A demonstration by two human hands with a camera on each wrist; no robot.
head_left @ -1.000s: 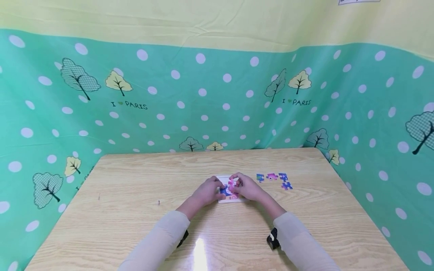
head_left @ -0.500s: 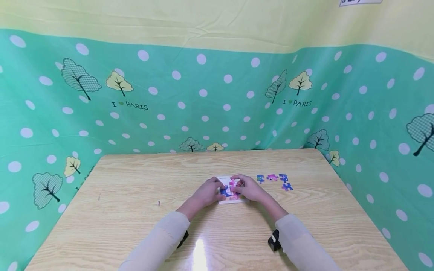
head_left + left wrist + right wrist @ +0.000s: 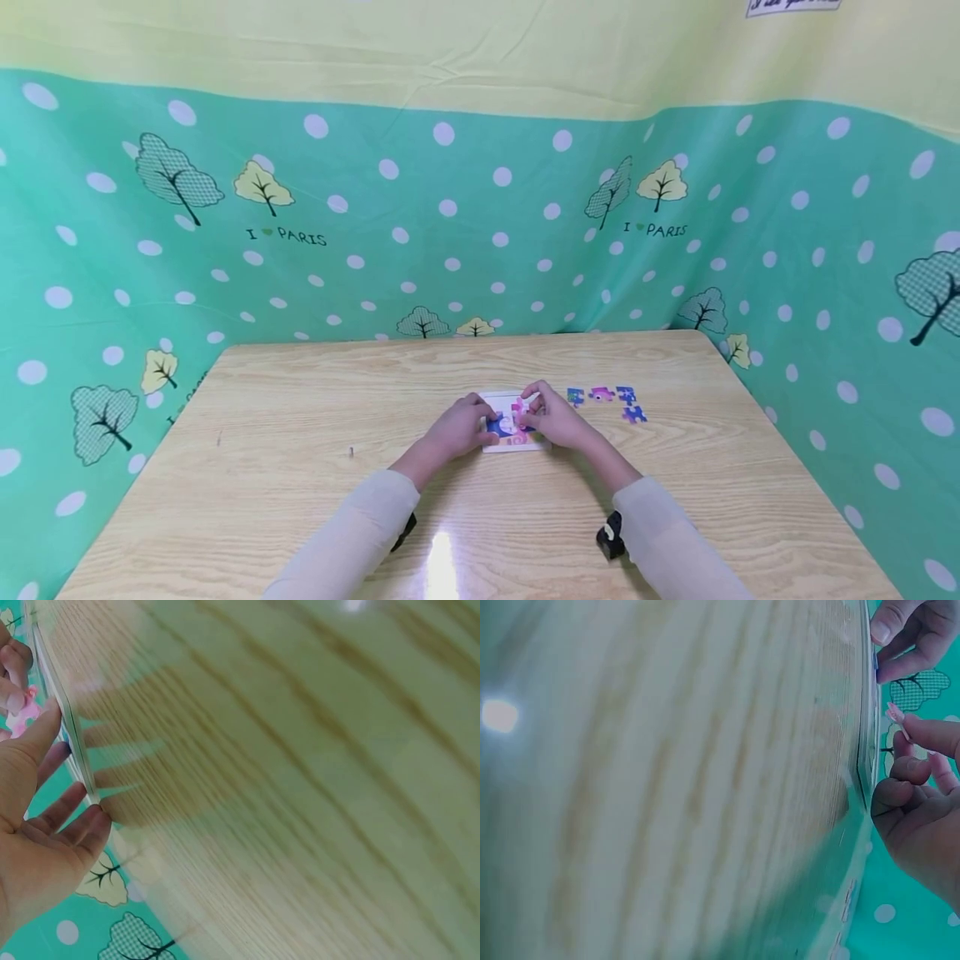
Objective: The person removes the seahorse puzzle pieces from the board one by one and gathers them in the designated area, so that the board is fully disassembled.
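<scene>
Two hands work over a small puzzle tray (image 3: 517,447) on the wood-grain table (image 3: 300,508), head view. L hand (image 3: 455,426) is clamped on the tray's L side, thumb at the near L corner, fingers curved along the edge. R hand (image 3: 558,419) is over the tray's R half, thumb & index bent twd each other; what's btwn them is too small to make out from there. Pic in the tray is part-filled, blue & pink. Four loose pieces lie to the R: blue-green one (image 3: 575,396), pink one w/ an eye (image 3: 602,394), dk blue one (image 3: 626,393), & another blue (image 3: 634,414) just below it. Tiny bit (image 3: 350,452) sits on the wood well to the L. Green dotted curtain (image 3: 420,192) hangs behind.

R wrist view: R hand pinches a pink piece (image 3: 895,713), tilted up & apart from the tray surface, which shows edge-on. L-hand fingertips touch the tray's far end.

L wrist view: tray edge-on again, L hand's fingertips agst its rim; R fingers bunch just beyond, pink patch btwn the hands.
</scene>
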